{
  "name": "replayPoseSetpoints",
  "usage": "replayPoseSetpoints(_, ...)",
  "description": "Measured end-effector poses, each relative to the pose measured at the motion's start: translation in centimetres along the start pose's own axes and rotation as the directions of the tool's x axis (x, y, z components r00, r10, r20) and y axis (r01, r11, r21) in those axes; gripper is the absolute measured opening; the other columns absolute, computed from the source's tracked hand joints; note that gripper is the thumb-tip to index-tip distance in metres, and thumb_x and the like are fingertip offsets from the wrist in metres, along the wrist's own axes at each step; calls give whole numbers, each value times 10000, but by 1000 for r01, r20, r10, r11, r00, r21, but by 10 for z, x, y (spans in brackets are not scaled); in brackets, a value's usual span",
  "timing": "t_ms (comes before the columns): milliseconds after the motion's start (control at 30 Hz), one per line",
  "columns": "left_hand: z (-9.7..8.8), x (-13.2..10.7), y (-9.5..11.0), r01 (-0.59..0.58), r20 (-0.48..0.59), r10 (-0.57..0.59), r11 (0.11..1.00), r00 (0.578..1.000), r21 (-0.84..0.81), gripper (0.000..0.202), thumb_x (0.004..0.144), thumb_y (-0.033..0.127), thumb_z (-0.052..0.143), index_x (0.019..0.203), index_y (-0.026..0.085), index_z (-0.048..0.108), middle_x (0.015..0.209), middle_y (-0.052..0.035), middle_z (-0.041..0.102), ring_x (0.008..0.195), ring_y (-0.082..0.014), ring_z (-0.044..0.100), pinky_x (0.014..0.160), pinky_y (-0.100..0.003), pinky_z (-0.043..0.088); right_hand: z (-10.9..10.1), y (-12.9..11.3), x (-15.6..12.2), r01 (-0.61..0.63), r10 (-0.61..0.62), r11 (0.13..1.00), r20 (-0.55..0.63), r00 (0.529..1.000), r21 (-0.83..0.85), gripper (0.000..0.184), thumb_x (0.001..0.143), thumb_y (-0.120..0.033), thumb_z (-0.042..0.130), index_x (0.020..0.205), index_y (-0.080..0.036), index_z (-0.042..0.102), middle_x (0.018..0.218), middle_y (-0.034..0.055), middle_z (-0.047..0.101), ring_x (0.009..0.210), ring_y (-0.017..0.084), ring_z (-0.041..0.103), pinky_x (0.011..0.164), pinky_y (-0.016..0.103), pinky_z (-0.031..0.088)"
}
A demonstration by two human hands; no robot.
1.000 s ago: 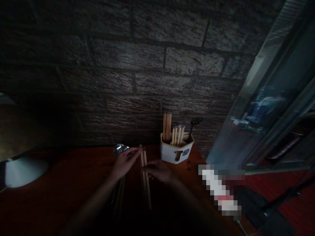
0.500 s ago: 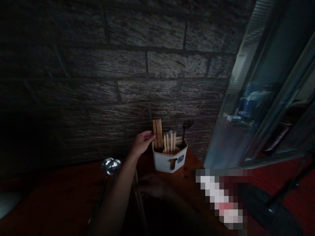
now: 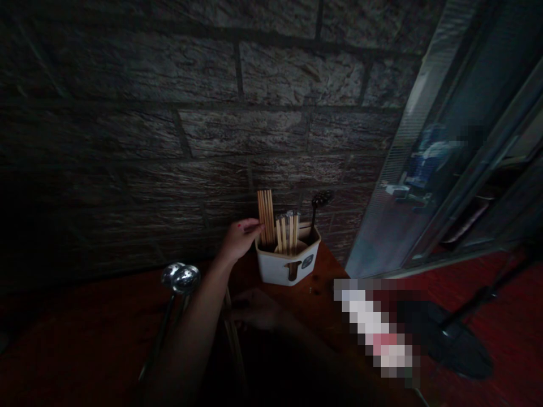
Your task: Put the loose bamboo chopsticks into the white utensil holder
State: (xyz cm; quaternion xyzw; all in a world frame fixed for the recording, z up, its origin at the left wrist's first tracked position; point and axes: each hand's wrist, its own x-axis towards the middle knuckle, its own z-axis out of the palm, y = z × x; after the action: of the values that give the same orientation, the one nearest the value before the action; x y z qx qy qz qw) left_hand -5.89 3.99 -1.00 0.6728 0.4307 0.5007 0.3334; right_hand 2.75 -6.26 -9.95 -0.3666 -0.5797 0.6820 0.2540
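up against the brick wall (image 3: 212, 133), at the back of the dark reddish desk (image 3: 106, 322), sits the white holder (image 3: 274, 270), and the left hand (image 3: 237, 240) is right there at its left rim! its fingertips meet the side of the tall brown chopsticks (image 3: 265, 212), which stand upright in the holder's left part; whether those fingers are gripping or merely touching, i cannot tell. lower down, in deep shadow, the right hand (image 3: 258, 310) has its fingers closed around a few thin sticks (image 3: 231, 333), slanting down toward the near side, their lower ends lost in the dark. back to the holder: paler chopsticks (image 3: 292, 234) in clear wrapping stand mid-way along, and over on the right a black slotted spoon (image 3: 321, 198) leans up, head above the rim. left of the left forearm, two shiny metal ladles (image 3: 187, 279) lie with their heads overlapping, handles running toward the near side. right of the desk, a pixelated patch (image 3: 369, 319) hides whatever is beneath, and beyond it a round black base (image 3: 453, 345) stands on the red floor (image 3: 515, 339).
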Motion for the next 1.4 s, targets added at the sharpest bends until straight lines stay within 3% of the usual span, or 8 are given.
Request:
replayPoseSetpoints(567, 2, 1, -3, -34, 34, 32, 997, 999, 67, 332, 723, 461, 666, 818, 150, 734, 847, -73, 753, 842, -254, 671, 758, -330, 491, -3, 6, 4, 9, -9, 1000, 6, 1000, -8, 159, 741, -273, 700, 811, -130, 710, 595, -50, 573, 519, 54, 508, 530, 198, 406)
replayPoseSetpoints(900, 5, 1, -6, 2, -20, -2, 1000, 1000, 30, 287, 708, 407, 696, 851, 160, 729, 880, -67, 758, 842, -245, 678, 767, -329, 502, -2, 4, 3, 5, -5, 999, 20, 1000, 36, 104, 731, -230, 691, 753, -128, 691, 572, -54, 570, 505, 53, 508, 526, 197, 393)
replayPoseSetpoints(1400, 5, 0, -2, 46, 24, -44, 997, 999, -60, 254, 667, 303, 752, 860, 143, 708, 920, -90, 756, 907, -257, 690, 866, -390, 515, -2, 6, 4, 16, -15, 1000, 4, 1000, -9, 118, 746, -239, 678, 786, -130, 700, 607, -45, 582, 533, 60, 524, 535, 198, 406)
